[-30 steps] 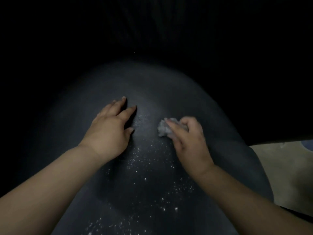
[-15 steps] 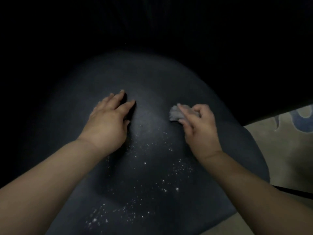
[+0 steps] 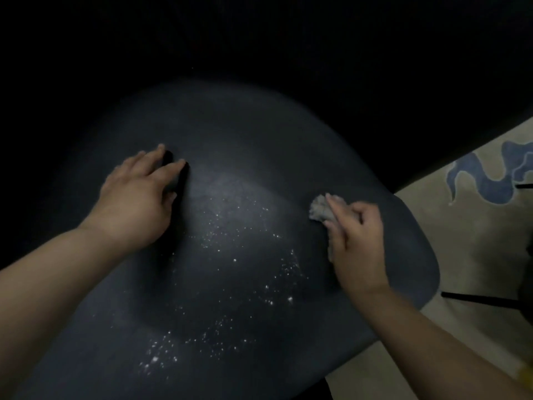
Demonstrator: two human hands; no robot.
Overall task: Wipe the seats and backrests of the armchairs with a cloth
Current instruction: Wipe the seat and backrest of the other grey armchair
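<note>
One dark armchair seat (image 3: pixel 230 145) in view, surface scattered with many white specks (image 3: pixel 230 255). Two hands present. Left hand (image 3: pixel 135 203) lies flat on seat, fingers extended and relaxed, grasping nothing. Right hand (image 3: pixel 354 241) near seat's right edge, fingers curled, pinching one crumpled pale cloth (image 3: pixel 318 209) against seat. One beige rug (image 3: pixel 476 241) with blue pattern at right; two thin black rods (image 3: pixel 478 300) above it.

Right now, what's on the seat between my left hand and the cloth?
Head view: only dark seat with scattered white specks between left hand and cloth.
</note>
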